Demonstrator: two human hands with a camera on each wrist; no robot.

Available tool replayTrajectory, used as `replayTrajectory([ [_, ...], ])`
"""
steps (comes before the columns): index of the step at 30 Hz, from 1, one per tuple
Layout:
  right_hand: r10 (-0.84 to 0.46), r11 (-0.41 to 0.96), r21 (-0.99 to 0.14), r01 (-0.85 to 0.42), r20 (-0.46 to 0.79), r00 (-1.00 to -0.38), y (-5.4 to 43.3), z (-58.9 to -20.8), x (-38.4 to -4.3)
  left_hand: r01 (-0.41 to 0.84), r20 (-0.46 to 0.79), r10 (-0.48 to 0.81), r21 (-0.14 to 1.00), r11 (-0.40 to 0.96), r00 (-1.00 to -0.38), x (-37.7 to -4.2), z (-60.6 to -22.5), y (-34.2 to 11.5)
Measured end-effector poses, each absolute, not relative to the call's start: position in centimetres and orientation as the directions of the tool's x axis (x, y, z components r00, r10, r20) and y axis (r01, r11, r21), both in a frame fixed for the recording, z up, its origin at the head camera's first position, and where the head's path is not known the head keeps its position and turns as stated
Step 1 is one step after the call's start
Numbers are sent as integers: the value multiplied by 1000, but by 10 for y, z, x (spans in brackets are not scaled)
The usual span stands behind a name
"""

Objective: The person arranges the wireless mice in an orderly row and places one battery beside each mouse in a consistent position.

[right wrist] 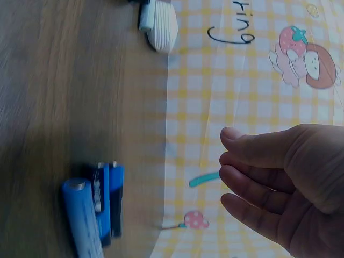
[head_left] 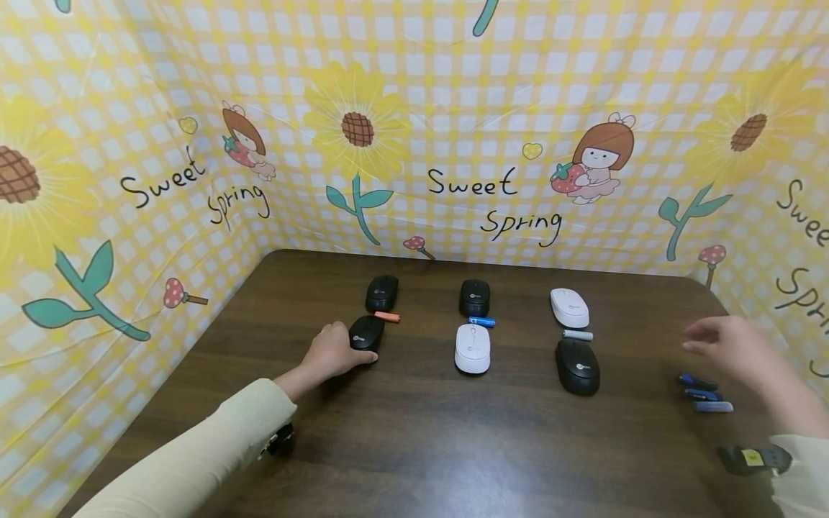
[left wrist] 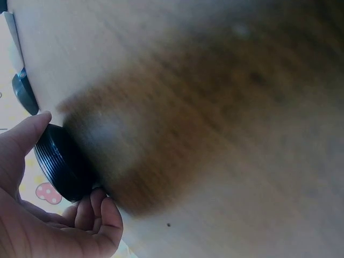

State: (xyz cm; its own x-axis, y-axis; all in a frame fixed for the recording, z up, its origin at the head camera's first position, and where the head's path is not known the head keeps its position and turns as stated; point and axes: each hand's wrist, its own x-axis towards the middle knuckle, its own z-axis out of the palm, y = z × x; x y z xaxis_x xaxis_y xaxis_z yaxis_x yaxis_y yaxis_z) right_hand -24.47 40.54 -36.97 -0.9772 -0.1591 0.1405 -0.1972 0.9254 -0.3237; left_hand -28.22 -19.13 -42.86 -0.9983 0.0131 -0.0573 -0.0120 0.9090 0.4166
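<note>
My left hand [head_left: 332, 351] grips a black computer mouse [head_left: 366, 333] by its sides at the left of the table; thumb and fingers also show round the mouse [left wrist: 65, 164] in the left wrist view. An orange battery [head_left: 387, 316] lies at its far right end, with another black mouse [head_left: 382, 293] behind. On the right, my right hand [head_left: 738, 349] hovers with fingers loosely bent and nothing between them. Below it, several batteries lie in a group, among them a light blue battery [head_left: 713, 407] and a dark blue battery [head_left: 702, 395].
Mid-table, a blue battery [head_left: 482, 322] lies between a black mouse [head_left: 475, 297] and a white mouse [head_left: 473, 349]. Further right, a pale battery [head_left: 578, 335] sits between a white mouse [head_left: 570, 308] and a black mouse [head_left: 578, 367]. A checked cloth [head_left: 401, 43] walls the table's back and sides.
</note>
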Motion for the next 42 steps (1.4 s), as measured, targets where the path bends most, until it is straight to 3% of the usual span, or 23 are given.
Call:
replayTrajectory([
  [11,-165,932,-294,-210,171,-971,436,-382,-219,-20,-70,11,423,906,-997,-281,-427,-190],
  [33,-139,920,-377,-103,-71,-988,461,-414,-197,-21,-75,12,425,905,-997,-279,-429,-191],
  [42,-145,929,-354,-108,-79,-986,461,-420,-194,-25,-76,8,428,903,-997,-280,-428,-191],
])
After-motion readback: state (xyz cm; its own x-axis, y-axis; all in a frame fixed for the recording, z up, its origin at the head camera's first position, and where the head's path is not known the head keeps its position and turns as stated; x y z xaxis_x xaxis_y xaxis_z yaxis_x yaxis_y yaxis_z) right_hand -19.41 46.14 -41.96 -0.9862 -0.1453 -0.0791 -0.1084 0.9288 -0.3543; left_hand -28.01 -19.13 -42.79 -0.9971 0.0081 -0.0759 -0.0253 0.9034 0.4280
